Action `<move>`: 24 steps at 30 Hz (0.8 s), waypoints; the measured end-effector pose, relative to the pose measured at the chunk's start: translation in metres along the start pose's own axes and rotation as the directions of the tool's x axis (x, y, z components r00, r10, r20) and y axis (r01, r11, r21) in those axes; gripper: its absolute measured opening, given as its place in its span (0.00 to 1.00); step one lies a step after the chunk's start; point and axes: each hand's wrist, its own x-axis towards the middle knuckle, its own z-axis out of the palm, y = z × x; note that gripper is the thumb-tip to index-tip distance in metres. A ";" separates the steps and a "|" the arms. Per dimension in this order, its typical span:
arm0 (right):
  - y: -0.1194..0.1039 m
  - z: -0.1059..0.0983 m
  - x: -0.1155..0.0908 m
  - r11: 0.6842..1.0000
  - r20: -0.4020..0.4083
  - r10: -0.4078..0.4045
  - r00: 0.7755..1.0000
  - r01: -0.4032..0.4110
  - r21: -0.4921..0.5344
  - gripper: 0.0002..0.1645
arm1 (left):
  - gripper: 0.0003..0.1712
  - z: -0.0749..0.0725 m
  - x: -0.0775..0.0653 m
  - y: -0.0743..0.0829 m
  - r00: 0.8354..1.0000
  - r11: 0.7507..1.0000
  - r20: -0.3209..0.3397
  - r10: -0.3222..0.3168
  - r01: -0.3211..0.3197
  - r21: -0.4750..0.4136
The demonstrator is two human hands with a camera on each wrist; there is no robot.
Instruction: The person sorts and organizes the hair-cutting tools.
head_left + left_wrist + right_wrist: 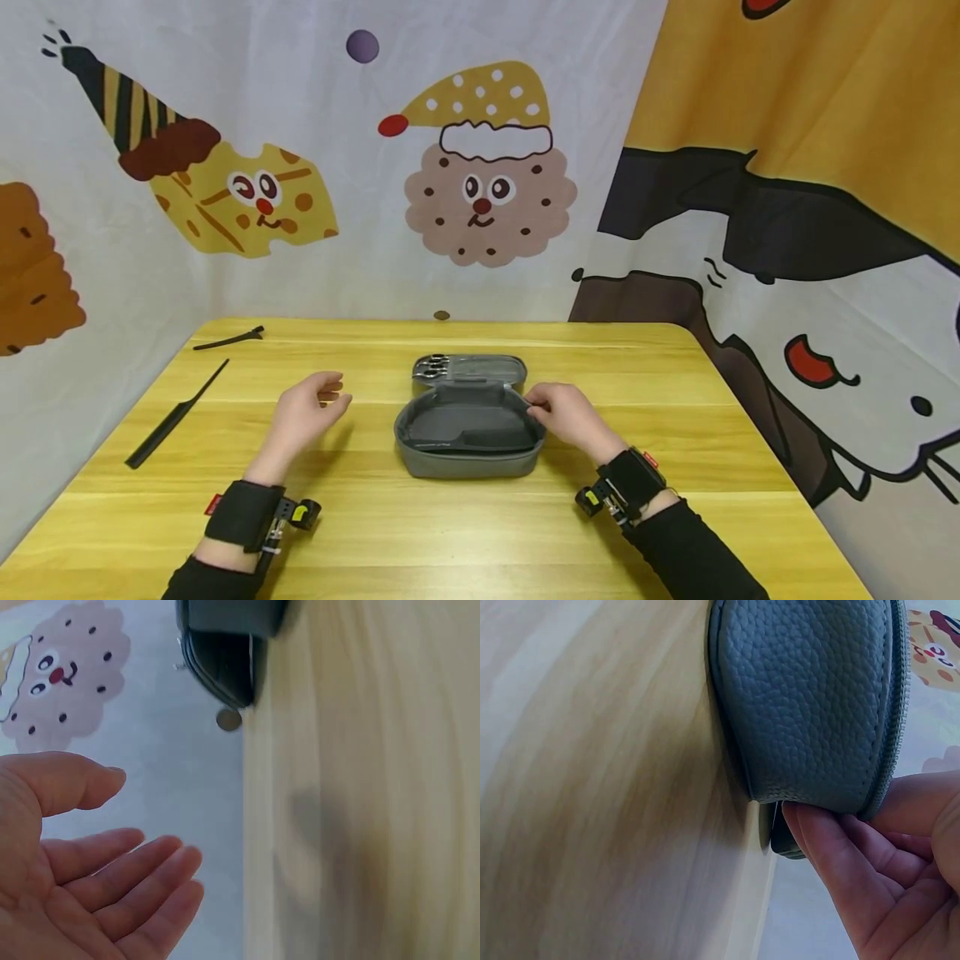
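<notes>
Pinched the far right rim of the gray zippered case (472, 465) with the right hand (567, 412), using thumb and bent fingers, right beside the zipper (903, 712); could not tell how firmly. Held the left hand (306, 412) up over the table (480, 542), left of the case and apart from it, loosely half-curled with a wide gap between thumb and fingers, nothing in it. Found the case mid-table, sitting on its base between both hands, with lid (486, 367) folded back to the far side. Spotted scissors (433, 365) at left in the lid and a dark strip (498, 439) inside the case along the near wall, possibly a comb, too dim to confirm. Logged a tail comb (159, 433) at left and a hair clip (228, 337) at far left. Judged skidding or twisting the main risk, from a one-sided pinch without left-hand bracing. Might also have buckled the soft-looking wall by squeezing hard, jolted the scissors loose by tugging near the hinge, or brushed the tail comb by swinging the left arm outward.
</notes>
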 end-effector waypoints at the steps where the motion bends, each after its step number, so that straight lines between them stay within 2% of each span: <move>1: 0.000 0.000 0.000 1.000 0.001 0.002 1.000 -0.002 -0.001 0.06 | 0.27 -0.004 -0.001 0.002 1.000 1.000 0.001 -0.017 0.017 -0.003; 6: 0.000 -0.001 0.000 1.000 0.010 0.016 1.000 -0.016 0.008 0.06 | 0.29 -0.020 0.000 -0.004 0.998 0.995 -0.010 -0.069 0.069 0.069; 14: 0.002 -0.001 0.000 1.000 0.004 0.012 1.000 -0.012 0.008 0.05 | 0.31 -0.036 0.000 -0.029 0.995 0.976 -0.077 -0.059 0.073 0.206; 24: 0.001 0.000 0.000 0.999 0.009 0.025 1.000 -0.025 0.020 0.06 | 0.38 -0.063 0.002 -0.055 0.986 0.951 -0.082 -0.148 0.164 0.261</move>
